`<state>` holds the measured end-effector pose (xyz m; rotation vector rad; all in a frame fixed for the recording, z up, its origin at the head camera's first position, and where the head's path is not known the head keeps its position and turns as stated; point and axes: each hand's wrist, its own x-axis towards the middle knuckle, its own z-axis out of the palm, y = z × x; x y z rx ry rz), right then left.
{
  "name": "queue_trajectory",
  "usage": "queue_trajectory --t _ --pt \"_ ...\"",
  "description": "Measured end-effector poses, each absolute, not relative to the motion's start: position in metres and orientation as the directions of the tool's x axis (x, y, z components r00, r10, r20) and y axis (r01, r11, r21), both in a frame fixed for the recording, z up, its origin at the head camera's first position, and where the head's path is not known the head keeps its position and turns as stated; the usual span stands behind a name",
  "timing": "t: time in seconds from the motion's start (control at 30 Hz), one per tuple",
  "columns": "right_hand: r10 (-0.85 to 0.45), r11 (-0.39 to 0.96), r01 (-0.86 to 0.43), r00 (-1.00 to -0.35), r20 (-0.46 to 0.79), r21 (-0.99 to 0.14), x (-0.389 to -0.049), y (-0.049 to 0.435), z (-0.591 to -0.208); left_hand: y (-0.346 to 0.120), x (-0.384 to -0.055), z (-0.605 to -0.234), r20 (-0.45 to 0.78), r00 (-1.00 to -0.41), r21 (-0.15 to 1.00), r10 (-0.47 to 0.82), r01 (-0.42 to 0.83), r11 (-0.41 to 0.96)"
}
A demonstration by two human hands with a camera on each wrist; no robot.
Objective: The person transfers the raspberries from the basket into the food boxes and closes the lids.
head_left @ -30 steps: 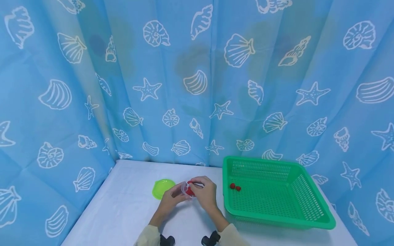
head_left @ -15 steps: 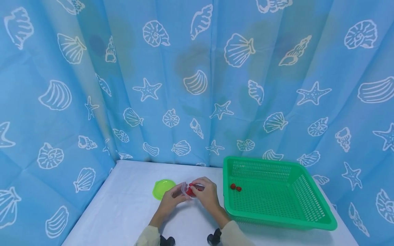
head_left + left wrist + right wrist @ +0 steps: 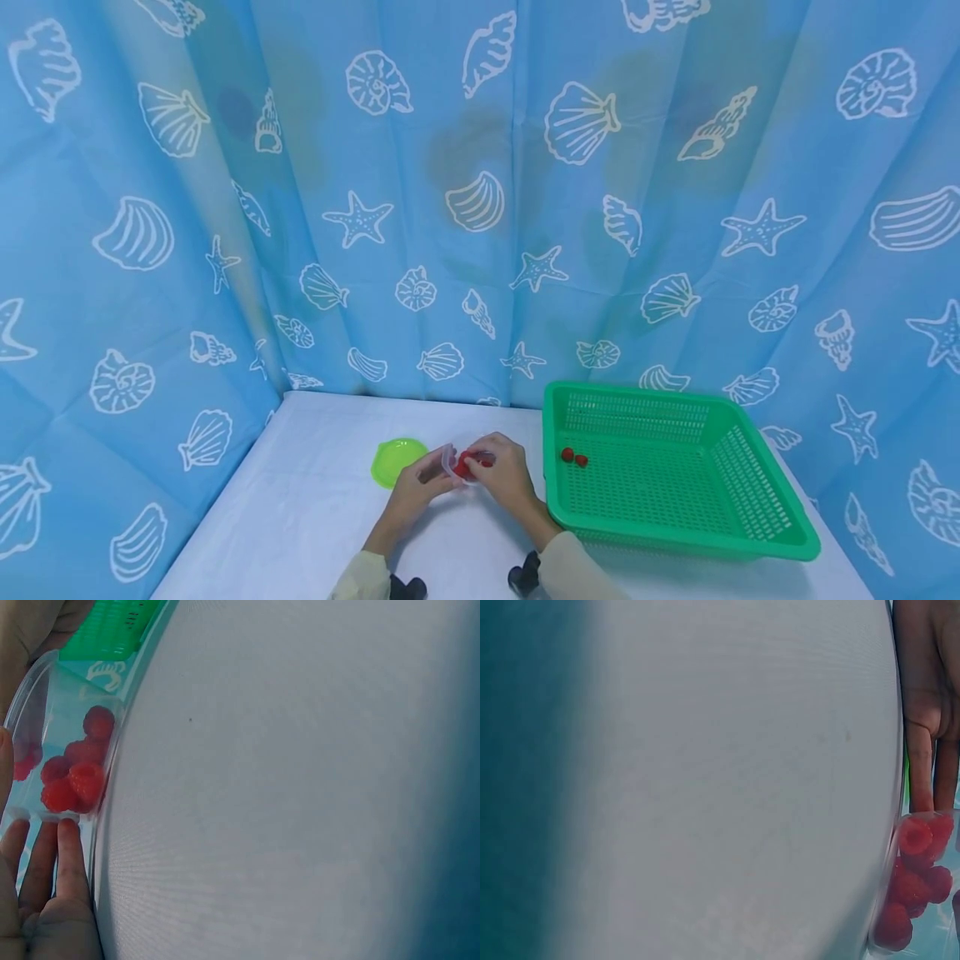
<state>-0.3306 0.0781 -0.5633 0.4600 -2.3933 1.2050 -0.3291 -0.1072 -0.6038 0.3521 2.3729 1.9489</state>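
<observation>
Tilted in my left hand (image 3: 415,486) is a clear plastic container (image 3: 67,697), its mouth toward the right hand in the head view. Several raspberries (image 3: 82,776) lie heaped inside, seen through its wall. Left fingertips support the container's near side in the left wrist view. My right hand (image 3: 504,475) bends in over the mouth, with thumb and index finger pinching red raspberries (image 3: 467,464); more red shows under its curled fingers. Through the wall in the right wrist view, raspberries (image 3: 911,885) also show.
A lime-green lid-like dish (image 3: 397,461) lies on the white table (image 3: 315,467) left of the hands. To the right stands a green perforated basket (image 3: 675,537), with two raspberries (image 3: 573,457) at its left inside. Behind hangs a blue shell-patterned curtain (image 3: 480,250).
The right hand has shifted slightly right and its fingers have drawn in; red now shows beneath its fingers rather than at the index fingertip. Left hand and container stay nearly still.
</observation>
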Motion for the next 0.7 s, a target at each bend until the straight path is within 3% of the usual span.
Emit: queue_trajectory --t 0.7 --pt "-0.165 0.638 -0.475 -0.853 0.495 -0.606 -0.3298 0.0756 -0.5635 -0.107 -0.3271 -0.6004 0.1 -0.973 0.976 0.209 0.137 0.169"
